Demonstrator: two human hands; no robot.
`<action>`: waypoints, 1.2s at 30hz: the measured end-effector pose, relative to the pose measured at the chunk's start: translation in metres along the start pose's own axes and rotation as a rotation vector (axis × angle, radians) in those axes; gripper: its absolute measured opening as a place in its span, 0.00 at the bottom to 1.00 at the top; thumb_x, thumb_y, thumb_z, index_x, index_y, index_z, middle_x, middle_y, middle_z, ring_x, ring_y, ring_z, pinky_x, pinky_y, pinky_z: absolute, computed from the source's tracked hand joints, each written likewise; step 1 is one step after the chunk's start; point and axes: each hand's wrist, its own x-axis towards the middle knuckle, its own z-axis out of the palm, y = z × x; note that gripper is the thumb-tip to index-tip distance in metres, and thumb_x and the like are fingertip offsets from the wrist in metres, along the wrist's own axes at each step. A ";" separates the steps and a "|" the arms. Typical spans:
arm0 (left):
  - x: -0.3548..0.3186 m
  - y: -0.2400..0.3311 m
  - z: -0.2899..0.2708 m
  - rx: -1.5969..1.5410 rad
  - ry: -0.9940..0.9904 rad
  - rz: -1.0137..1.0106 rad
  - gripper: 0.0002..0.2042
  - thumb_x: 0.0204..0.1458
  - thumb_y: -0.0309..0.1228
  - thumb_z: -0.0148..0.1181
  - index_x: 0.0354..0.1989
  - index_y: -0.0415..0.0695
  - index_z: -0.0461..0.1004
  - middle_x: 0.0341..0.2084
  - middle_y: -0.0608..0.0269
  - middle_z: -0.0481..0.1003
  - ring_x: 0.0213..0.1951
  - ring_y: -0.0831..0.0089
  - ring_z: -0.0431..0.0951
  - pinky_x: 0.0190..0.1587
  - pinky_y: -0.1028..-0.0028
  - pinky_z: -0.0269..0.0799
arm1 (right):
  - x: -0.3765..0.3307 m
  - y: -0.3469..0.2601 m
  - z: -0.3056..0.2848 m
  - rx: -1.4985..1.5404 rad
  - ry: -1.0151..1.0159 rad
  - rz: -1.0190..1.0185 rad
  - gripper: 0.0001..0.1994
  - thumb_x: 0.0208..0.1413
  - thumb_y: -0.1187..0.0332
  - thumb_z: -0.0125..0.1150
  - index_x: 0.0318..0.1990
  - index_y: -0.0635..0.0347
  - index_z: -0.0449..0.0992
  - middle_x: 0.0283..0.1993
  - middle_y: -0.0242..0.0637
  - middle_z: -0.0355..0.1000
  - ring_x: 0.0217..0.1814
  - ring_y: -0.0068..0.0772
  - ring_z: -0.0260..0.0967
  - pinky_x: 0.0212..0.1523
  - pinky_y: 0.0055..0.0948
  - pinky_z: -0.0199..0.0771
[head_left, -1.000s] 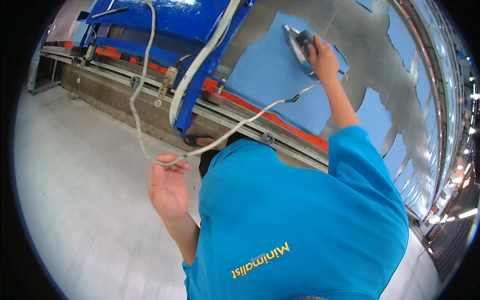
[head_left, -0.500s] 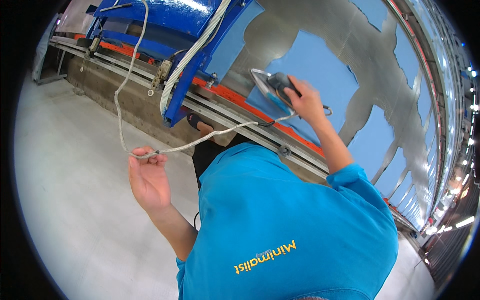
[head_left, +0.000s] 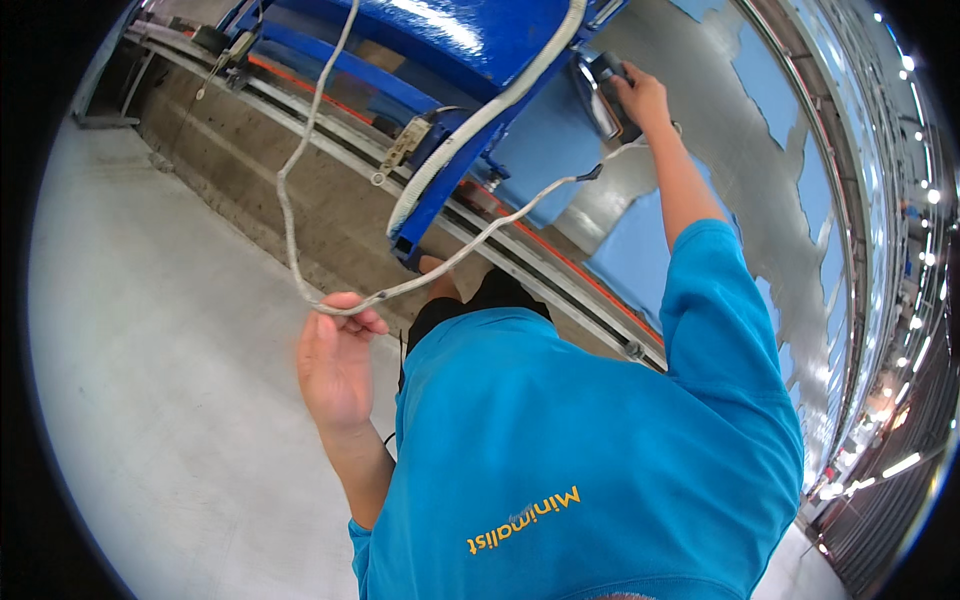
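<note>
My right hand (head_left: pixel 643 97) is closed around the dark handle of an iron (head_left: pixel 598 98), arm stretched far out over the metal surface (head_left: pixel 665 50). The iron is beside the blue machine frame, at a light-blue sheet that looks like a hide (head_left: pixel 548 150); whether its soleplate touches cannot be told. From the iron's back a pale sleeved cord (head_left: pixel 480 238) runs down in a loop to my left hand (head_left: pixel 340 365). That hand is raised over the floor, its fingers curled around the cord. Another light-blue sheet (head_left: pixel 635 250) lies nearer to me.
A large blue machine (head_left: pixel 420 35) with a white ribbed hose (head_left: pixel 480 118) stands at the upper left. A metal rail (head_left: pixel 525 268) and an orange strip edge the metal surface. More blue sheets (head_left: pixel 765 85) lie to the right. A concrete base (head_left: pixel 230 190) rises from the pale floor.
The iron in my right hand has moved away from the nearer blue sheet, farther out toward the machine. My left hand still holds the cord, and the whole view has shifted.
</note>
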 end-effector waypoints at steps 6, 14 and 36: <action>0.006 0.001 -0.021 0.013 -0.040 -0.030 0.18 0.68 0.40 0.44 0.54 0.37 0.71 0.42 0.58 0.74 0.43 0.70 0.72 0.48 0.65 0.67 | -0.025 0.002 0.030 -0.158 0.065 0.062 0.21 0.59 0.56 0.56 0.56 0.53 0.74 0.41 0.58 0.76 0.46 0.64 0.74 0.46 0.55 0.73; 0.036 0.001 -0.042 -0.054 -0.056 0.044 0.17 0.68 0.40 0.44 0.53 0.41 0.72 0.46 0.62 0.73 0.44 0.73 0.70 0.49 0.67 0.65 | -0.217 -0.084 0.010 0.051 -0.130 -0.075 0.19 0.59 0.61 0.61 0.57 0.50 0.75 0.39 0.45 0.72 0.41 0.52 0.72 0.40 0.45 0.73; 0.087 -0.032 0.049 -0.029 -0.129 0.051 0.18 0.67 0.38 0.44 0.49 0.36 0.73 0.43 0.49 0.71 0.43 0.60 0.75 0.48 0.63 0.71 | -0.110 0.052 -0.004 -0.061 0.096 0.007 0.19 0.61 0.59 0.58 0.57 0.53 0.74 0.38 0.49 0.72 0.40 0.55 0.72 0.38 0.48 0.72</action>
